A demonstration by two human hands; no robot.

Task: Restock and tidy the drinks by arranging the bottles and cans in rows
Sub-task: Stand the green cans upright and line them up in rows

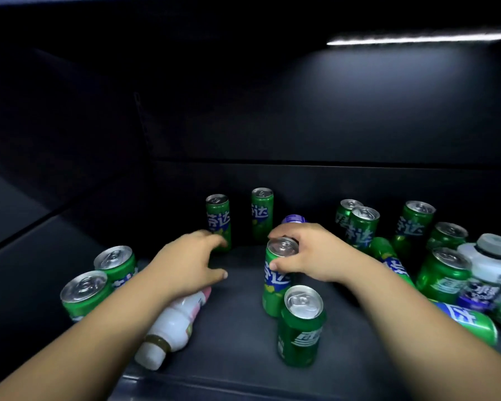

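My right hand [307, 253] grips the top of a tall green can [275, 285] standing mid-shelf. My left hand [191, 261] hovers open, fingers spread, just in front of another tall green can [218, 218] near the back. A second tall green can [262, 212] stands beside that one. A short green can [300, 328] stands close in front of the held can. A white bottle [174, 325] lies on its side under my left forearm. A purple-topped can [294, 219] is mostly hidden behind my right hand.
Two short green cans [99, 285] stand at the left. Several green cans [417, 224], upright and lying, crowd the right with a white-capped bottle [489, 264]. The dark shelf floor [237, 322] has a back wall and a front lip; a light strip [417, 38] glows above.
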